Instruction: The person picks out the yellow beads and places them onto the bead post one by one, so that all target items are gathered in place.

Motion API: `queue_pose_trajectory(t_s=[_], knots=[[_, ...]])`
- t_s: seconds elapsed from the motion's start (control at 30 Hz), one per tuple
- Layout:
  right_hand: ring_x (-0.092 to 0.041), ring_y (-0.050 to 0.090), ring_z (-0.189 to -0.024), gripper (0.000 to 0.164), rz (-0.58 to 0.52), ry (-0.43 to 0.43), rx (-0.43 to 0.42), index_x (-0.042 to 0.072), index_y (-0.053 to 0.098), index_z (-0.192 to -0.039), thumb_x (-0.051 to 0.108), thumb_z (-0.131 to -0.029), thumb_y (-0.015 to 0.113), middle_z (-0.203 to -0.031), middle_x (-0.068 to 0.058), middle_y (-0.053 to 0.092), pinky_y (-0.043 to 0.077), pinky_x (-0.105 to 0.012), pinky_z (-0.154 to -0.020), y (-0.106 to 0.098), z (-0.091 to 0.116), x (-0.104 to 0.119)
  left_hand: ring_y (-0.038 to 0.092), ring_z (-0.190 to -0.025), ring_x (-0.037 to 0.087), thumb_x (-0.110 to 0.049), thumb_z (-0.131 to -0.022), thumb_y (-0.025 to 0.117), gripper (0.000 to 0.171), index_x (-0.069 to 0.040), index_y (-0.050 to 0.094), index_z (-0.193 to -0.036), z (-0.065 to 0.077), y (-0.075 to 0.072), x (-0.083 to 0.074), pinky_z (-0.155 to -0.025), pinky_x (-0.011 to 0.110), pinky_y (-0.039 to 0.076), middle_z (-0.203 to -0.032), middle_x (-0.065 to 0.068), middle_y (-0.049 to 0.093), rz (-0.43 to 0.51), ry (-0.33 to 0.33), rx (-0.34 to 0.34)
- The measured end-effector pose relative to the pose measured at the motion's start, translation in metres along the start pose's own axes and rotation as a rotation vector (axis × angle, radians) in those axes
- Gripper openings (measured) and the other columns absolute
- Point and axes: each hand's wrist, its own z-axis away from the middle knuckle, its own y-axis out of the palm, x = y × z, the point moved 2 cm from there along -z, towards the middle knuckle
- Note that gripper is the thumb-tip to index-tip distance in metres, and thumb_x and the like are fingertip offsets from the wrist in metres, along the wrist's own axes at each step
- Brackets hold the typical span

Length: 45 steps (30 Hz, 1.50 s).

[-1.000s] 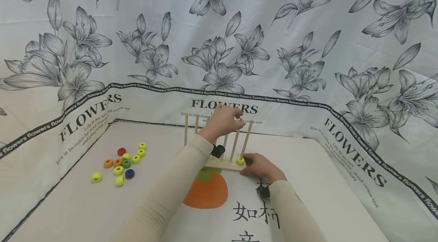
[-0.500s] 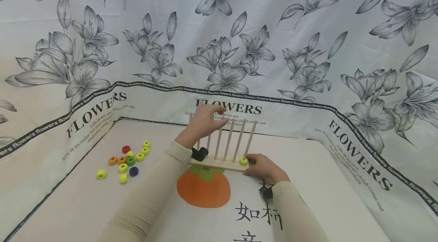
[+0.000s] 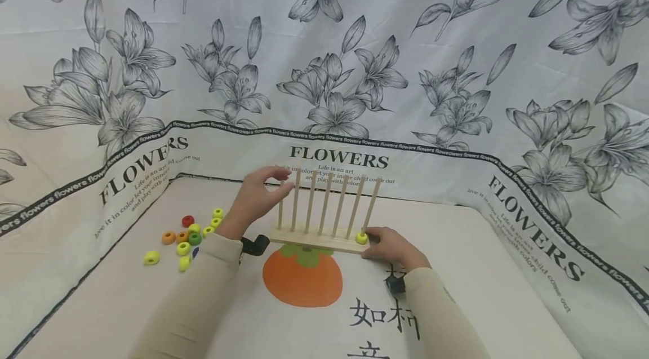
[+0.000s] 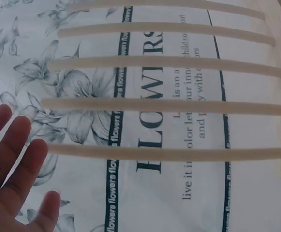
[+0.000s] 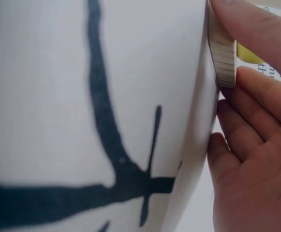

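Observation:
A wooden peg stand [image 3: 319,240] with several upright rods rises from the table. One yellow bead [image 3: 361,238] sits at the foot of its rightmost rod. My right hand [image 3: 398,249] holds the right end of the base; the right wrist view has the thumb on one side of the wooden end [image 5: 222,55] and fingers on the other. By the tops of the leftmost rods is my left hand [image 3: 256,198], holding nothing. In the left wrist view its fingers [image 4: 22,140] are spread beside the rod ends.
Left of the stand lies a loose group of beads, including a red bead [image 3: 188,221], an orange bead [image 3: 168,238], a green bead [image 3: 195,239] and a yellow bead [image 3: 151,257]. My left forearm partly covers a blue one. Behind the table hangs a flower-printed cloth [image 3: 334,94].
My left hand has moved left and slightly down, from above the right-hand rods to the left end of the stand. My right hand stays on the base.

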Motion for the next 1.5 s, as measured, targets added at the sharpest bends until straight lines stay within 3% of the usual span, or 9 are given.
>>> queue_pose_trajectory(t_s=[0.23, 0.7, 0.9, 1.1, 1.5], knots=[[-0.037, 0.040, -0.138, 0.077, -0.001, 0.007, 0.000, 0.016, 0.054, -0.139, 0.039, -0.071, 0.083, -0.146, -0.011, 0.049, 0.030, -0.058, -0.113, 0.000, 0.000, -0.001, 0.061, -0.109, 0.024, -0.029, -0.088, 0.070, 0.037, -0.013, 0.065, -0.121, 0.015, -0.007, 0.027, -0.098, 0.048, 0.048, -0.115, 0.007, 0.067, -0.014, -0.008, 0.035], [-0.036, 0.042, -0.136, 0.078, -0.007, 0.035, -0.005, 0.017, 0.054, -0.139, 0.040, -0.071, 0.083, -0.145, -0.009, 0.051, 0.032, -0.060, -0.112, 0.001, 0.001, 0.001, 0.059, -0.109, 0.026, -0.029, -0.087, 0.072, 0.042, -0.010, 0.062, -0.124, 0.040, -0.032, 0.071, -0.095, 0.047, 0.050, -0.119, 0.009, 0.066, -0.117, -0.052, 0.069], [-0.035, 0.043, -0.136, 0.078, -0.007, 0.039, -0.004, 0.017, 0.053, -0.139, 0.039, -0.071, 0.084, -0.145, -0.009, 0.051, 0.032, -0.059, -0.112, 0.001, 0.002, 0.003, 0.057, -0.114, 0.029, -0.032, -0.087, 0.071, 0.045, -0.011, 0.061, -0.126, 0.047, -0.041, 0.087, -0.100, 0.053, 0.047, -0.123, 0.011, 0.064, -0.181, -0.106, 0.095], [-0.035, 0.042, -0.137, 0.076, 0.001, 0.037, 0.002, 0.017, 0.054, -0.139, 0.038, -0.072, 0.083, -0.145, -0.009, 0.050, 0.032, -0.059, -0.112, 0.000, 0.002, 0.003, 0.055, -0.117, 0.032, -0.035, -0.088, 0.069, 0.047, -0.011, 0.059, -0.128, 0.054, -0.048, 0.103, -0.099, 0.054, 0.047, -0.127, 0.013, 0.061, -0.186, -0.152, 0.148], [-0.037, 0.040, -0.138, 0.078, 0.004, 0.039, 0.004, 0.017, 0.053, -0.140, 0.039, -0.072, 0.083, -0.146, -0.010, 0.049, 0.031, -0.059, -0.112, -0.001, 0.002, 0.002, 0.050, -0.125, 0.038, -0.035, -0.089, 0.066, 0.051, -0.007, 0.055, -0.131, 0.062, -0.064, 0.121, -0.104, 0.058, 0.040, -0.135, 0.018, 0.056, -0.276, -0.270, 0.266]])
